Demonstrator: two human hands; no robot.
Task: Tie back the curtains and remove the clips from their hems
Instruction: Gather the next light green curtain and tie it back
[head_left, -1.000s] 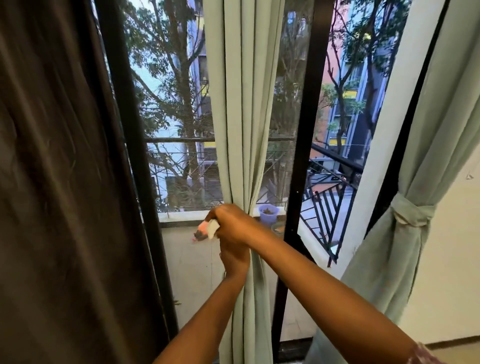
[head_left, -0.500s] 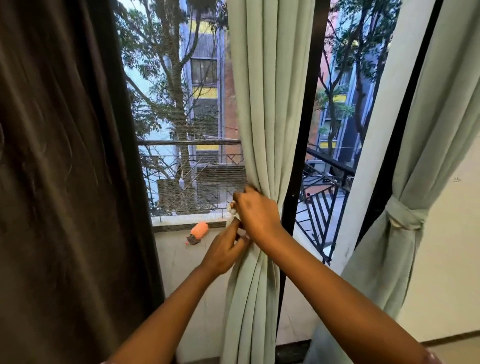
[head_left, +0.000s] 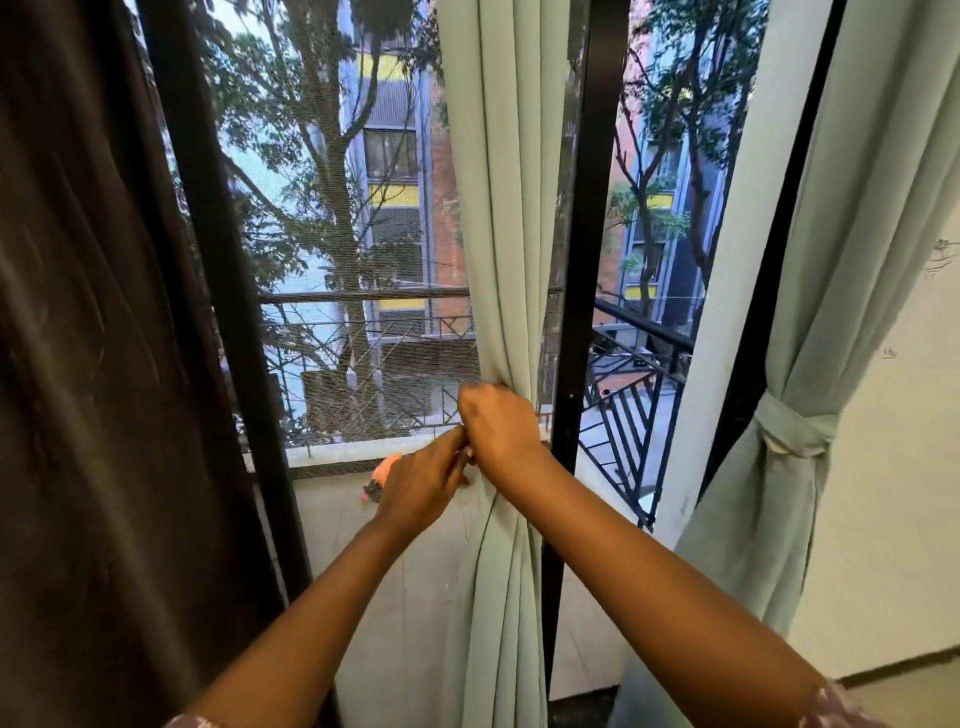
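Note:
A pale green curtain (head_left: 501, 218) hangs bunched in front of the window's middle. My right hand (head_left: 497, 426) is closed around its gathered folds at waist height. My left hand (head_left: 422, 483) presses in from the left just below it, fingers pinched at the same spot; what they hold is hidden between the two hands. A second pale green curtain (head_left: 852, 291) at the right is gathered by a knotted tie-back (head_left: 792, 431). No clip shows on either hem.
A dark brown curtain (head_left: 88, 364) fills the left side. Black window frame posts (head_left: 587, 260) stand beside the middle curtain. An orange-pink object (head_left: 382, 470) lies on the balcony ledge outside. A cream wall (head_left: 898, 467) is at the right.
The view shifted so the middle curtain sits further right. My left hand moved from below the right hand to its left side, and both now pinch the gathered folds.

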